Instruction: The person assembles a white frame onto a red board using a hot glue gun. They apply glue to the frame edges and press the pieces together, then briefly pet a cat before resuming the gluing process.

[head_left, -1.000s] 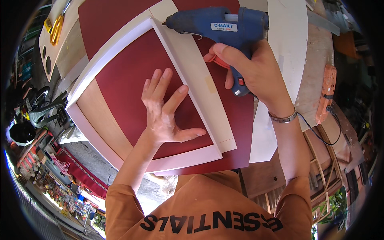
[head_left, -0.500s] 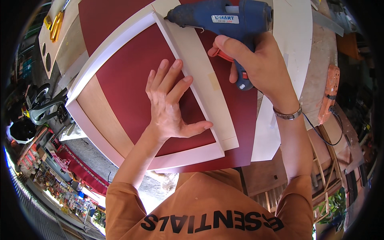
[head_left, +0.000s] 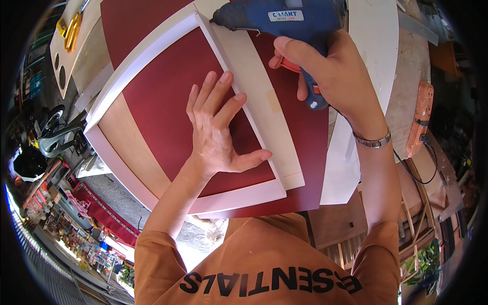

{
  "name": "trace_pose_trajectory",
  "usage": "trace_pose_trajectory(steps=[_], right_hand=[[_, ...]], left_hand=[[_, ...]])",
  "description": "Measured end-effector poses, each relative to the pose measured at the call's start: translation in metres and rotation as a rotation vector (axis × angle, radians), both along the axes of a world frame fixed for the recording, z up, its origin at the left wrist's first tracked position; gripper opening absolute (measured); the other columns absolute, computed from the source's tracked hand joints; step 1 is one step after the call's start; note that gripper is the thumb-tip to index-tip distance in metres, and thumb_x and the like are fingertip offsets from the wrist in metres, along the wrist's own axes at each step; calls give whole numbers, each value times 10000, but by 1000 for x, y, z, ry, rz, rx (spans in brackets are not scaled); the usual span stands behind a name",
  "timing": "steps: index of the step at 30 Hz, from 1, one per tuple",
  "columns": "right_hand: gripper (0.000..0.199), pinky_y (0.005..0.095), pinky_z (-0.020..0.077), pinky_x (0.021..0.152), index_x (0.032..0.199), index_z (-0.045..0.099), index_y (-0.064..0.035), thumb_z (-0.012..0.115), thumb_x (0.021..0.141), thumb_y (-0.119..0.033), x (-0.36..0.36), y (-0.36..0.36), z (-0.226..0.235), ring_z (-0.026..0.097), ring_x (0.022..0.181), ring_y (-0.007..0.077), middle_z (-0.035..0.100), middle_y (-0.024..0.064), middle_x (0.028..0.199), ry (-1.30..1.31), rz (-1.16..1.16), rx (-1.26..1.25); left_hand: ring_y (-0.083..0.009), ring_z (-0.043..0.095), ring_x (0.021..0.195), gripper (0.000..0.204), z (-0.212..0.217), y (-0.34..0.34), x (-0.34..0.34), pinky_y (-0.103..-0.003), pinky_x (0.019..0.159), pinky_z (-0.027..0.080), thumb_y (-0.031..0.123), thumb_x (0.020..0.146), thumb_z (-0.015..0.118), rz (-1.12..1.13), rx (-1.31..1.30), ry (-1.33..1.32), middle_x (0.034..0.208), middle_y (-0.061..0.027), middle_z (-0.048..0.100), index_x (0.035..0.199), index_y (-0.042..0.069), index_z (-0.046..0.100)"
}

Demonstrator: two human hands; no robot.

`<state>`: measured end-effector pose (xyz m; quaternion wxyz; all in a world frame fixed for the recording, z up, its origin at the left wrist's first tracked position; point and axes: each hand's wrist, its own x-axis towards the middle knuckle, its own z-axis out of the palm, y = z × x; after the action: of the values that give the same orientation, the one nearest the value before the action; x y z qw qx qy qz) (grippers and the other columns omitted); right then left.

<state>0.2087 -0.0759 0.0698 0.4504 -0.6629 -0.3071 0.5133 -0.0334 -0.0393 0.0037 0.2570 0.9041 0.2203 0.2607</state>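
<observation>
In my right hand (head_left: 340,76) is a blue hot glue gun (head_left: 317,18), gripped by its handle with fingers at the red trigger (head_left: 290,64). Its dark nozzle points left, close to the far corner of a white-edged frame (head_left: 132,58); whether it touches is too small to tell. My left hand (head_left: 213,129) lies open inside that frame, fingers spread. Its fingertips and thumb reach the frame's right-hand rail. Along the outside of that rail runs a flat cream strip (head_left: 277,137). Both rest over a dark red sheet (head_left: 305,173).
A white sheet (head_left: 373,76) lies to the right, near an orange power strip (head_left: 421,114) with a black cord. Yellow-handled tools (head_left: 72,33) lie at far left on a board with holes (head_left: 62,76). A light wood panel (head_left: 129,137) shows inside the frame.
My right hand and the glue gun have shifted slightly to the right, while the nozzle stays by the same corner. My left hand has barely moved.
</observation>
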Motion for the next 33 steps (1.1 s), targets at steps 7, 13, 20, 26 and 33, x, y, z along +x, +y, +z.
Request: trace_pose_trajectory(steps=[7, 13, 20, 26, 33], right_hand=[[355, 270, 465, 439, 882, 707, 6, 707, 875, -349, 3, -5, 1, 613, 460, 136, 694, 54, 753, -41, 39, -6], [330, 255, 449, 414, 952, 700, 22, 705, 892, -303, 1, 5, 4, 601, 473, 132, 709, 99, 792, -12, 35, 10], [346, 274, 463, 430, 894, 704, 11, 704, 874, -335, 3, -6, 0, 608, 456, 140, 687, 61, 755, -47, 46, 11], [307, 253, 458, 408, 993, 701, 27, 714, 907, -267, 5, 1, -1, 632, 554, 131, 716, 114, 821, -51, 54, 56], [319, 264, 451, 400, 953, 700, 22, 713, 894, -292, 4, -4, 2, 619, 517, 132, 701, 96, 786, -41, 51, 1]], left_hand=[[-451, 367, 1419, 956, 0, 0, 0, -582, 1165, 177, 742, 763, 692, -4, -10, -4, 1476, -267, 449, 1393, 63, 453], [-454, 372, 1415, 958, 2, 1, 1, -585, 1161, 184, 733, 762, 700, -10, 0, 0, 1473, -277, 448, 1395, 59, 448], [-431, 319, 1458, 997, -1, 2, -2, -578, 1184, 159, 739, 729, 729, -34, 3, 39, 1523, -267, 376, 1408, 80, 413], [-429, 315, 1459, 993, 2, 1, -1, -584, 1182, 155, 731, 733, 731, -33, -6, 43, 1524, -267, 376, 1408, 76, 413], [-435, 314, 1458, 986, 2, 2, 0, -582, 1183, 155, 720, 739, 732, -34, 3, 28, 1524, -271, 375, 1410, 72, 414]])
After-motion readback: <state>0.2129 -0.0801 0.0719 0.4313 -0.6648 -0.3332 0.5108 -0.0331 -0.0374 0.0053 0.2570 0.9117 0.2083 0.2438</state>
